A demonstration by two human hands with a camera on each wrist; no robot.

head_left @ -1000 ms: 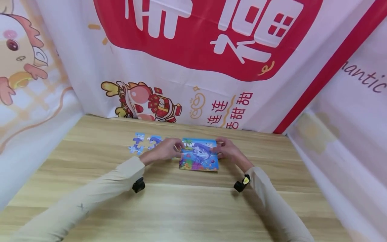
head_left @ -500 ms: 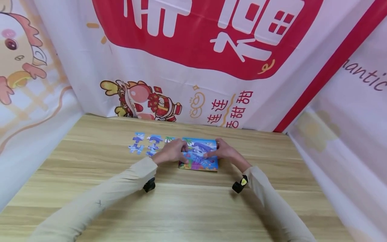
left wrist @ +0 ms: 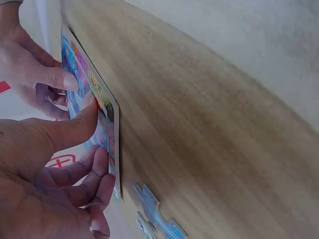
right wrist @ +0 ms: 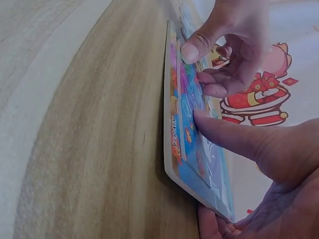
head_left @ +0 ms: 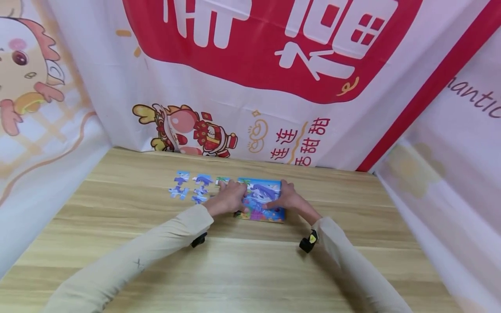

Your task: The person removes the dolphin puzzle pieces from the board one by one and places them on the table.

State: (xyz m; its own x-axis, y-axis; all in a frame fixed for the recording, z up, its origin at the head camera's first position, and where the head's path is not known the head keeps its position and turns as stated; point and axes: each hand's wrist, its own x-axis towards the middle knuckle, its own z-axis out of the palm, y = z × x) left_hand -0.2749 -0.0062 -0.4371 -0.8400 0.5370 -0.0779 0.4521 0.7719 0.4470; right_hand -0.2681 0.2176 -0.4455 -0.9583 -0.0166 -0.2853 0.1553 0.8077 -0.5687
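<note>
A jigsaw puzzle board [head_left: 263, 191] with a dolphin picture lies on the wooden table. My right hand [head_left: 288, 198] grips its right side; in the right wrist view the thumb [right wrist: 224, 130] presses the picture while other fingers reach under the edge. My left hand [head_left: 230, 199] is at the board's left part, its thumb [left wrist: 82, 124] on the picture near the lower edge. Its curled fingers pinch a puzzle piece there, largely hidden by the hand. Left of the board lie loose dolphin pieces [head_left: 203, 179], some partly behind the left hand.
More loose pieces [head_left: 178, 192] lie farther left on the table [head_left: 242, 269]. A printed cloth [head_left: 242, 87] hangs along the table's back edge, and white cloth walls [head_left: 438, 182] stand on both sides. Each wrist wears a small black camera [head_left: 308, 243].
My left hand has moved right, from beside the board onto its left part, uncovering loose pieces behind it. My right thumb has shifted farther over the picture. The board stays nearly in place.
</note>
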